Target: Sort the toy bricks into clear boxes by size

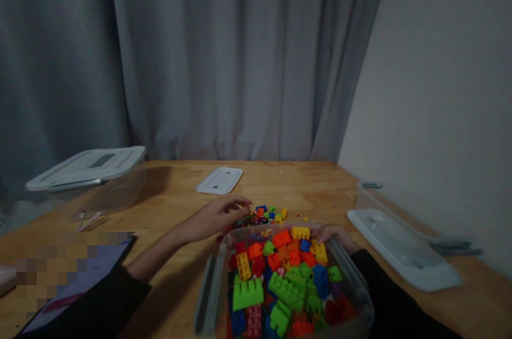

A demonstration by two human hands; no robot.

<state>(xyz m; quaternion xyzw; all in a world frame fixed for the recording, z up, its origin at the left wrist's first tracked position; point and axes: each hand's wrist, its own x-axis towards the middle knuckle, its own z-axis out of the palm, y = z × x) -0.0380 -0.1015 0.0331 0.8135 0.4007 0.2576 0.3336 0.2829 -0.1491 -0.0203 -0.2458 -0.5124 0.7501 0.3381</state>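
Observation:
A clear plastic box (362, 296) full of colourful toy bricks (288, 288) is at the bottom centre, its grey side latches hanging open. My right hand (334, 233) grips the box's far right rim, fingers wrapped over it. Just beyond the box, a small pile of loose bricks (272, 215) lies on the wooden table. My left hand (224, 214) reaches over the left side of that pile, fingers apart and slightly curled, with nothing visible held in them. The near part of the pile is hidden behind the box.
A white lid (220, 180) lies on the table (296, 182) behind the pile. A lidded clear box (100, 168) stands at the left, with a tablet (92, 269) nearer. At the right are a clear container (400, 206) and another lid (404, 248). Grey curtain behind, wall at right.

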